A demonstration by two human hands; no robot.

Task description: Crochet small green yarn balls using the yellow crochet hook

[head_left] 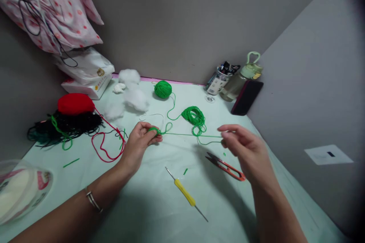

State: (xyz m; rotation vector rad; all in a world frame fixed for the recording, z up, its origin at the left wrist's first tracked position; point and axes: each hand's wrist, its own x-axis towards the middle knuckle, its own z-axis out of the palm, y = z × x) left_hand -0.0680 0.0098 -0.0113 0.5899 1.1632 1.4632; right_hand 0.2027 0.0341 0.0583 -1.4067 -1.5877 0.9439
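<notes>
My left hand [144,136] is closed on a small green crocheted piece [154,130], with a loop of yarn standing out to its right. From that piece a strand of green yarn [188,134] runs taut across to my right hand [238,142], whose thumb and forefinger pinch it. Behind the strand lies a loose green yarn hank [194,117], and farther back sits a green yarn ball [163,89]. A crochet hook with a yellow handle [184,193] rests in front, between my forearms. Thread snips with orange handles [226,168] lie beneath my right hand.
White stuffing [135,97] lies at the back left, near red yarn [75,103] on black yarn [82,121]. A plastic tub [42,188] stands at the left edge. A phone [246,98], a bottle [235,85] and a pen cup [217,80] stand back right.
</notes>
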